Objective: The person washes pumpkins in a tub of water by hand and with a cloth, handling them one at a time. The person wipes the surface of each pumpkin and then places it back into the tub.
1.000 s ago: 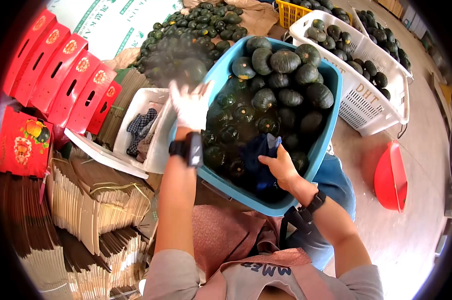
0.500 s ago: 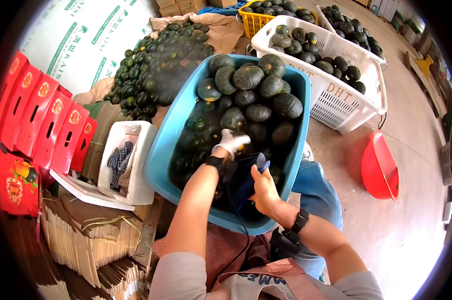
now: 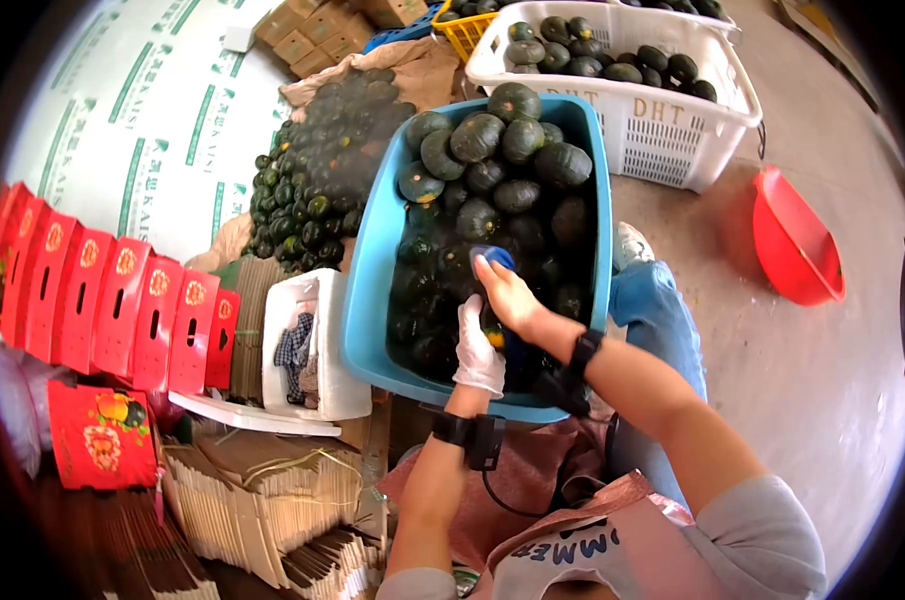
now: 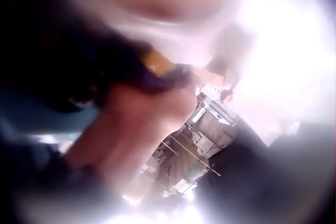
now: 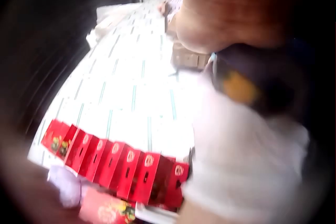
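Observation:
In the head view, a blue tub holds many dark green squashes, the lower ones in murky water. Over its near half, my white-gloved left hand grips a dark squash with a yellow patch; the hands hide most of it. My bare right hand holds a blue cloth against this squash. Seen from the right wrist, the glove wraps the squash from below, with the right hand above it. The left wrist view is blurred.
Left of the tub stands a white foam box with rags, beside red cartons and flattened cardboard. Behind lies a squash pile. White crates stand at back right; a red basin is on the floor at right.
My left hand has come from the tub's far left edge, down among the squashes, then back towards me with one squash. My right hand has brought the cloth to it. The head view has shifted.

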Available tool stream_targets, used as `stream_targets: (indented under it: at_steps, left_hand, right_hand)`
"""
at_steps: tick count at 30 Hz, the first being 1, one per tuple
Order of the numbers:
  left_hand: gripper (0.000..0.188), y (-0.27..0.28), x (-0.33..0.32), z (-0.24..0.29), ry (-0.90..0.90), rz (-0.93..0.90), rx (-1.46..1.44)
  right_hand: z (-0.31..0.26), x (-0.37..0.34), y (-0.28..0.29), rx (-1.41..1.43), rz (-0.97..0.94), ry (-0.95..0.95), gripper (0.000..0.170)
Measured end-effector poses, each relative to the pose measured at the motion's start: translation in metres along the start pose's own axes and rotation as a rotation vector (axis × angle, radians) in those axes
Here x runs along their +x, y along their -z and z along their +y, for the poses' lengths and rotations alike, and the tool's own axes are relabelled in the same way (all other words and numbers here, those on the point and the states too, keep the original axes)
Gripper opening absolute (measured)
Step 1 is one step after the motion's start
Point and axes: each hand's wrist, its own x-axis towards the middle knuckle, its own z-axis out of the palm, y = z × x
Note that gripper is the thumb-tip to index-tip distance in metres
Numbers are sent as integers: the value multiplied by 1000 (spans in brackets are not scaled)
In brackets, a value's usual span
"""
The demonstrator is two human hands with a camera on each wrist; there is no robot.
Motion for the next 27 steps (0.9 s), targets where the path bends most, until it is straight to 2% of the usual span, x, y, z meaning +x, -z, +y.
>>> stream_targets:
  at_steps: [1,2,4,5,6,7,8,10,11,12,13,14,16,17,18,20,22,24,26,27]
  left_hand:
    - [35,-3,-12,1,79,-5,-51]
    - [37,-5,-19,3,56,6,-21]
    - [35,2,-12,4,11,-28,-30]
    - [36,0,-7,6,-14,-20,-102]
    - [37,-4,-1,9,-40,-9,-177]
    - [40,-4,3,14,-34,-23,-195]
    - [40,1,7,20,-33,-22,-198]
    - [49,17,17,31,65,135,-54]
    - [51,24,19,38,15,-71,51]
    - [51,27,27,43,78,-114,-44]
    - [48,29,31,41,133,-322,-208]
    - [45,21,28,40,185,-531,-373]
    - [36,4,20,33,93,-205,-246]
    - [29,-14,6,33,7,8,-140]
    - [28,-30,-14,41,33,-36,-158]
    - [35,-10,-7,37,76,-88,-177]
    - [33,-20,-16,41,85,-40,-189]
    - [21,-23,-19,40,-6,-110,-174]
    - [29,-20,-13,35,-287,-199,40]
    - [33,-20,-12,35,-478,-158,295]
  right_hand:
    - [-5,9,4,241,-78,-231,55]
    - [-10,12,7,484,-161,-460,55]
    - [-1,14,5,453,-160,-483,49]
    - [18,15,-3,100,-130,-52,43]
    - [11,4,-8,-260,-93,375,39]
    - [5,-10,-14,-55,-79,13,33]
    - [18,-18,-27,-495,-33,332,34]
    - [28,-41,-46,-397,199,661,37]
    - [24,-50,-49,-266,174,613,38]
    - [29,-50,-52,-437,228,674,39]
    - [27,-45,-48,-447,219,680,39]
    - [24,-37,-42,-491,144,628,39]
    - [15,-17,-29,-573,7,519,40]
    - [3,-9,-29,-144,104,159,43]
    - [2,8,-22,105,61,87,48]
    - [-5,11,-15,479,-57,-188,52]
    - [-10,13,-12,523,-46,-171,51]
    - [-9,22,-8,900,-35,-505,47]
    - [-7,17,-10,986,-85,-568,45]
    - [-6,11,-14,1066,-168,-549,46]
